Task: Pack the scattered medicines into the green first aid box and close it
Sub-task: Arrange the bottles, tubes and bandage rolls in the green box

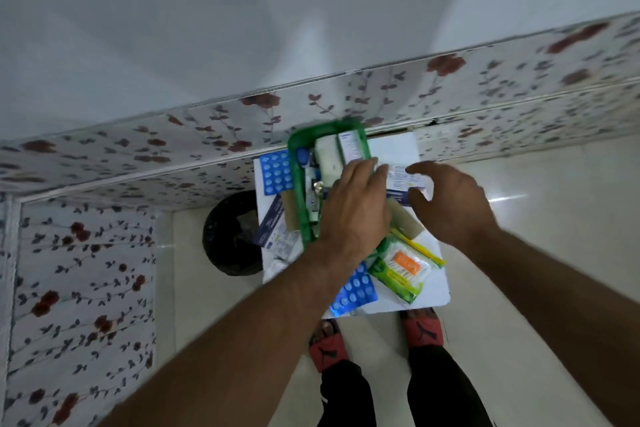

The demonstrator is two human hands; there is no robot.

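Floral wall panels: white with red flowers, far left and along the back.

Black bin: round, on the pale floor, just beside the left edge of the white table.

Blue blister pack: flat on the table, touching the left wall of the green first aid box.

Dark blue carton: lies tilted at the table's left edge, beside the box; a brown cardboard piece rests against the box wall next to it.

Green first aid box: open, at the back centre of the table. Inside, a blue-capped item, a white block and a white printed carton stand side by side.

Left hand: palm down over the near half of the box, fingers spread loosely and flat; whether it grips anything beneath cannot be told.

Second blue blister pack: near front edge of the table, partly under the left forearm.

White medicine carton: printed, held between the two hands just right of the box; the left fingertips touch its left end.

Green sachet: with an orange label, lying front right on the table; a yellow strip lies just beside it.

Right hand: curled narrowly, thumb and fingers pinching the white medicine carton's right end.

Red sandals: on the feet, on the floor below the table's front edge.
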